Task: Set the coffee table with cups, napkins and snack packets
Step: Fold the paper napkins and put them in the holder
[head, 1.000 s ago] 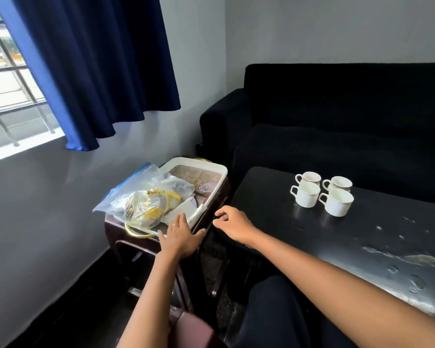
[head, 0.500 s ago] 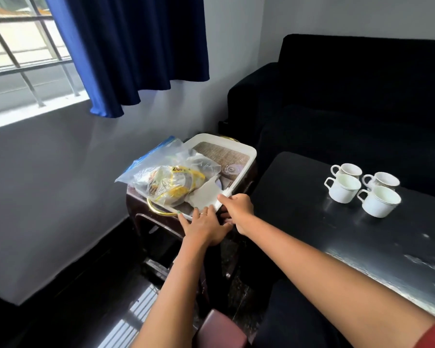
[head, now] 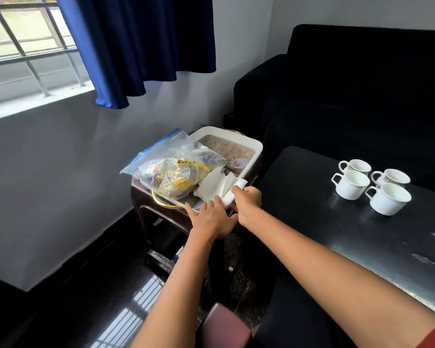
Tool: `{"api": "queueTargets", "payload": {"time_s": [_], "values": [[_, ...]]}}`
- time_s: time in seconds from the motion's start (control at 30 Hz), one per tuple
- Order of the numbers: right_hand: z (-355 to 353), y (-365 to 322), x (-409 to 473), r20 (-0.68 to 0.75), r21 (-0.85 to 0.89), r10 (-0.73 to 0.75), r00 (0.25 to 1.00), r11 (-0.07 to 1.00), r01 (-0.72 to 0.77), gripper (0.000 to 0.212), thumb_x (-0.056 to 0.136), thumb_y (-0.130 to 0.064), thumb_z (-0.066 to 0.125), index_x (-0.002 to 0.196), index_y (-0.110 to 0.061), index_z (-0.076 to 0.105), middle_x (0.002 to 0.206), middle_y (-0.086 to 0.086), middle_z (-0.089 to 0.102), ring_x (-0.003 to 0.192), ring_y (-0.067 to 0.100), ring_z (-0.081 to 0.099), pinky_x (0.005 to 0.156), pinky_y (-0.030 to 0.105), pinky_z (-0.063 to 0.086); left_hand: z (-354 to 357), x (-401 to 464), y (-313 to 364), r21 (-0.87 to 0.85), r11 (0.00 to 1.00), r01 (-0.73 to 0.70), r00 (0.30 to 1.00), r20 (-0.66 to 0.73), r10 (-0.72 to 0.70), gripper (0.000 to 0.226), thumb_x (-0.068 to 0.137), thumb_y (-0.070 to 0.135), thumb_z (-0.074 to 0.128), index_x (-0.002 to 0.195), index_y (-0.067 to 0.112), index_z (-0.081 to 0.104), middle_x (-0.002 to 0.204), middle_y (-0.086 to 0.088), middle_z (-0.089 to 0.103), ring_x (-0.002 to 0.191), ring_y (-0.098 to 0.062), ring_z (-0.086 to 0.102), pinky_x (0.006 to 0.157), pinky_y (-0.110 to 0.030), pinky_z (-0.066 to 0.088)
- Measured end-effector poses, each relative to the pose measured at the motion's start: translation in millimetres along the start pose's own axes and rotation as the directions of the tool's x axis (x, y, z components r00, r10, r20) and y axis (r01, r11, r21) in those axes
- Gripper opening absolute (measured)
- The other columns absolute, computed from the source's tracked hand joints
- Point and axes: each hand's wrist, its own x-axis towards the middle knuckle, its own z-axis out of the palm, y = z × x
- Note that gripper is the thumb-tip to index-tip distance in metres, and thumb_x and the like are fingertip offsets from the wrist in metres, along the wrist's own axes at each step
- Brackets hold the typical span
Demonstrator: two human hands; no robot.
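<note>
Both hands at the tray's near edge, napkins in the right grip.

The right hand [head: 248, 200] curls round white napkins [head: 215, 185]; its fingertips are hidden. The left hand [head: 212, 217] lies flat on the tray [head: 255, 146], fingers relaxed. A snack packet bag [head: 172, 173] covers the tray's left half. Four cups [head: 373, 188] cluster on the dark worktop [head: 312, 197], well apart.

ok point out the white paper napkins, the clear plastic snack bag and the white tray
white paper napkins [head: 212, 185], head view, flat middle
clear plastic snack bag [head: 172, 173], head view, bulging middle
white tray [head: 258, 146], head view, far right rim
</note>
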Motion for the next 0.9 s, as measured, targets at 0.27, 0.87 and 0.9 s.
{"api": "queueTargets", "payload": {"time_s": [0.27,0.87,0.9], "values": [[-7,0,4,-0.027,0.028,0.009,1.000,1.000,-0.008,0.008,0.082,-0.002,0.055,0.088,-0.007,0.051,0.090,0.013,0.058,0.075,0.026,0.059,0.077,0.042,0.057,0,0,1,-0.051,0.999,-0.005,0.999,-0.049,0.002,0.072,0.091,0.056,0.038,0.150,0.020,0.015,0.154,-0.008,0.030,0.144,-0.027,0.022,0.111,-0.062,-0.006],[-14,-7,9,0.017,0.011,-0.021,1.000,1.000,0.021,0.025,0.080,0.004,0.066,0.105,0.003,0.066,0.102,0.020,0.069,0.074,0.024,0.065,0.049,0.022,0.052,-9,-2,7,-0.306,0.952,0.032,0.956,-0.269,-0.119,0.044,0.088,0.038,0.044,0.130,0.025,0.045,0.138,-0.004,0.048,0.129,-0.025,0.041,0.108,-0.047,0.021],[-16,-10,9,0.028,0.033,-0.021,0.999,0.999,0.020,0.025,0.080,0.004,0.066,0.105,0.002,0.066,0.102,0.019,0.069,0.075,0.024,0.066,0.052,0.023,0.054,-11,-2,8,-0.362,0.930,0.053,0.940,-0.297,-0.169,0.040,0.088,0.037,0.045,0.125,0.023,0.050,0.133,-0.004,0.052,0.124,-0.026,0.046,0.104,-0.045,0.028]]}}
